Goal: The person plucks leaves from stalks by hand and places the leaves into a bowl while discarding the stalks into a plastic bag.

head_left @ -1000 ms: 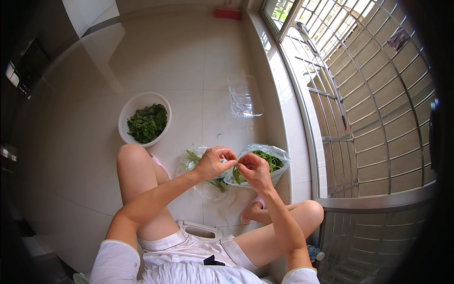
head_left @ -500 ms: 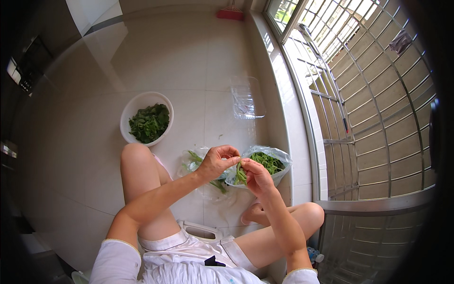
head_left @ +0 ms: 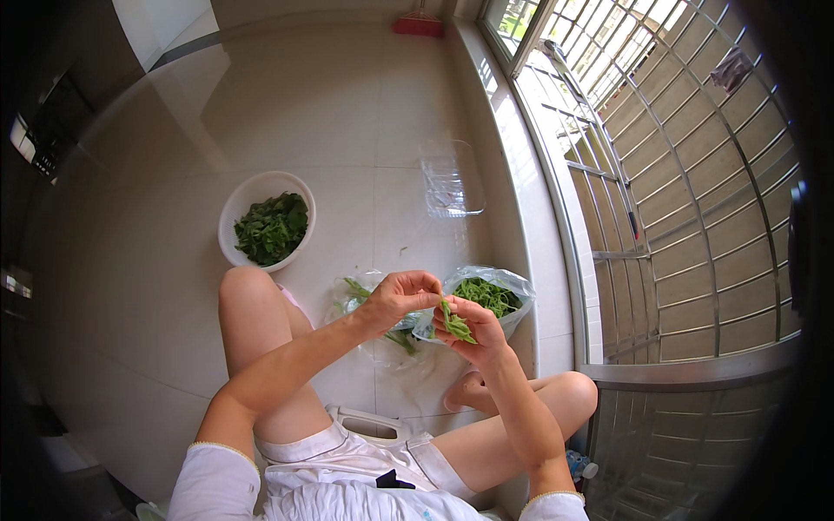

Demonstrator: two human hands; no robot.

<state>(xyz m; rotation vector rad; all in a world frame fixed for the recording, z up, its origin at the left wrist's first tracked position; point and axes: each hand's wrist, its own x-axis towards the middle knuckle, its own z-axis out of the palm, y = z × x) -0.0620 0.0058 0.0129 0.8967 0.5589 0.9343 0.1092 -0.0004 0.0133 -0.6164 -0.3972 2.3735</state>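
Between my two hands is a leafy green sprig [head_left: 459, 327]. My right hand [head_left: 484, 333] is closed on it, with its leaves lying over the palm and fingers. Thumb and fingertips of my left hand [head_left: 398, 300] pinch at the sprig's upper end, close to the right fingertips. Just beyond the right hand, a clear plastic bag [head_left: 519, 291] holds a heap of green stems [head_left: 482, 296]. Below the left hand, another thin plastic bag [head_left: 344, 306] lies on the floor with several loose green stalks [head_left: 356, 287], partly hidden by the hand.
A white basin [head_left: 228, 227] with dark green leaves [head_left: 271, 229] stands beyond my left knee. A clear plastic tray [head_left: 453, 180] lies near the sill. On the right are a metal grille [head_left: 673, 187] and a window frame; a red broom [head_left: 419, 26] rests at the far wall.
The sprig has turned in my right hand, so its leaves now spread toward the lower right across the fingers. Both hands stay in nearly the same place.
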